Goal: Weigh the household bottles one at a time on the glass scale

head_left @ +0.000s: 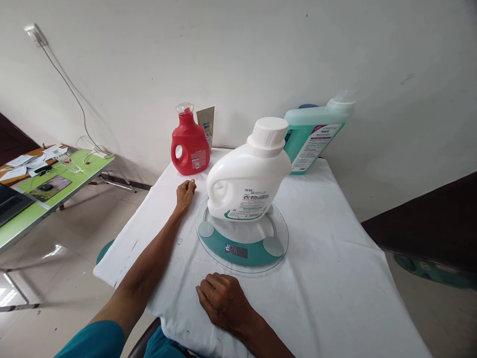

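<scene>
- Your scale shows digits on its dark display, but they are too faint to read; the white jug covers the back of its glass plate.
- The green bottle is blurred at its cap, and the tube stands partly hidden behind the red bottle.
- Your left hand lies on the cloth just beside the scale's left rim, fingers curled loosely inward, holding nothing.
- Your right hand rests palm down on the worktop in front of the scale, fingers loosely bent, clamped on nothing.
- The white jug stands upright in the middle of the round scale: smooth plastic, a moulded handle, a wide ribbed cap.
- The scale is a clear glass disc over a teal base with 2 grey pads showing.
- The worktop wears a creased white cloth.
- You have 3 detergent containers, 1 tube and 1 scale.
</scene>
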`<control>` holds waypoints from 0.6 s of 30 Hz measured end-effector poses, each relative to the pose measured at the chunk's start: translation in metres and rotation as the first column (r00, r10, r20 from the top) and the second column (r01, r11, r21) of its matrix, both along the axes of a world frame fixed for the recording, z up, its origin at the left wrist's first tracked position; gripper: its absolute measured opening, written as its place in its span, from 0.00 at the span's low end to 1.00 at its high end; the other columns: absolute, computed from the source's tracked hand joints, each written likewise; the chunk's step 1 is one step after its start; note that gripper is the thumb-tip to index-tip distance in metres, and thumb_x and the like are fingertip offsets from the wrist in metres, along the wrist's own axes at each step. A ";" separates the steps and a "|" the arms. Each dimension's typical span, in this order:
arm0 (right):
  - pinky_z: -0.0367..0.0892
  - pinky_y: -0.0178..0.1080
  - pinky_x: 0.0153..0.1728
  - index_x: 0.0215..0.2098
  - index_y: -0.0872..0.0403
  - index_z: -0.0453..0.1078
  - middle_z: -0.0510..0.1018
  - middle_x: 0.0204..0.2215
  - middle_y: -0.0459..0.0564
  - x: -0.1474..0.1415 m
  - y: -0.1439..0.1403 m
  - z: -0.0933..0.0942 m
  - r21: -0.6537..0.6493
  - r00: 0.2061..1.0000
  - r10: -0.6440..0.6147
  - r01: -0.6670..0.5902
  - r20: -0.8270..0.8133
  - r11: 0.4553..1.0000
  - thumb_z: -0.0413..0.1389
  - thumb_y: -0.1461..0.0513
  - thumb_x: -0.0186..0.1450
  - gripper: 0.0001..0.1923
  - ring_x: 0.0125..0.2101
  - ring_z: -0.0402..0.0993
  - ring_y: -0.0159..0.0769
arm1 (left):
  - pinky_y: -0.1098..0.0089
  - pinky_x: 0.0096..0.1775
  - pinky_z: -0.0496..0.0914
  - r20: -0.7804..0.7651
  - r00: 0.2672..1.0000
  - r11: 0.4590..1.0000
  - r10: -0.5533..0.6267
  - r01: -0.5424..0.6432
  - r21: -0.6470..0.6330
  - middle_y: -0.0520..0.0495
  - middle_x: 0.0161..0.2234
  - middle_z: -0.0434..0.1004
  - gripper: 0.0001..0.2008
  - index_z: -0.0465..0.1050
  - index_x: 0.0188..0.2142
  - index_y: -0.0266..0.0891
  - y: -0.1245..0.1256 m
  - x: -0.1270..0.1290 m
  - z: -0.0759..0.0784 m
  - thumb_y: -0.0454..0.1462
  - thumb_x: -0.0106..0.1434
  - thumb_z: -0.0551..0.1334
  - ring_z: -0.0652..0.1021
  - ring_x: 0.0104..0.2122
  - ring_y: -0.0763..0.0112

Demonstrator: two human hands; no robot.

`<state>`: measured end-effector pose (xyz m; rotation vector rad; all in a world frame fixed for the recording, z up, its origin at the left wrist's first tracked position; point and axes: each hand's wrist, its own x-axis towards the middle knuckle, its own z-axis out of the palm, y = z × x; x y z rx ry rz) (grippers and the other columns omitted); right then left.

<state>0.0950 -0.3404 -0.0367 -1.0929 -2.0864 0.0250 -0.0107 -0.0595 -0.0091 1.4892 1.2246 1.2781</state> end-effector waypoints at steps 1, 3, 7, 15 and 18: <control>0.44 0.41 0.24 0.23 0.52 0.59 0.64 0.21 0.43 0.000 0.000 0.000 0.003 1.000 0.000 0.000 0.001 1.000 0.49 0.68 0.72 0.18 0.22 0.55 0.32 | 0.71 0.26 0.57 0.002 1.000 1.000 -0.001 0.001 0.001 0.55 0.20 0.62 0.22 0.64 0.24 0.40 0.000 0.000 0.000 0.51 0.69 0.58 0.62 0.21 0.75; 0.44 0.41 0.24 0.23 0.52 0.59 0.64 0.21 0.43 0.000 0.000 0.001 0.005 1.000 0.001 -0.001 0.004 1.000 0.49 0.68 0.71 0.18 0.22 0.55 0.32 | 0.71 0.26 0.57 0.005 1.000 1.000 0.000 0.000 0.000 0.55 0.20 0.62 0.22 0.64 0.24 0.40 0.000 0.000 0.000 0.51 0.69 0.58 0.62 0.21 0.75; 0.44 0.40 0.24 0.24 0.52 0.59 0.64 0.21 0.43 0.000 -0.001 0.001 0.001 1.000 0.005 -0.005 0.006 1.000 0.49 0.68 0.72 0.18 0.22 0.55 0.32 | 0.70 0.27 0.58 0.006 1.000 1.000 0.002 -0.002 -0.004 0.54 0.20 0.62 0.22 0.64 0.24 0.40 0.001 0.000 -0.001 0.51 0.69 0.58 0.62 0.22 0.75; 0.45 0.40 0.25 0.24 0.52 0.60 0.65 0.21 0.43 0.000 -0.001 0.000 -0.003 1.000 0.003 -0.003 0.012 1.000 0.49 0.68 0.72 0.18 0.21 0.56 0.31 | 0.70 0.30 0.59 -0.079 0.997 0.999 -0.008 0.011 0.034 0.54 0.19 0.62 0.22 0.64 0.24 0.40 -0.004 0.001 0.003 0.50 0.69 0.58 0.63 0.23 0.74; 0.44 0.40 0.25 0.23 0.52 0.59 0.65 0.20 0.43 0.001 -0.001 0.000 -0.005 1.000 0.003 -0.003 0.014 1.000 0.49 0.68 0.72 0.18 0.21 0.56 0.31 | 0.70 0.31 0.60 -0.141 0.990 0.997 -0.024 0.033 0.063 0.54 0.19 0.62 0.22 0.63 0.23 0.40 -0.008 0.002 0.007 0.48 0.70 0.57 0.63 0.23 0.74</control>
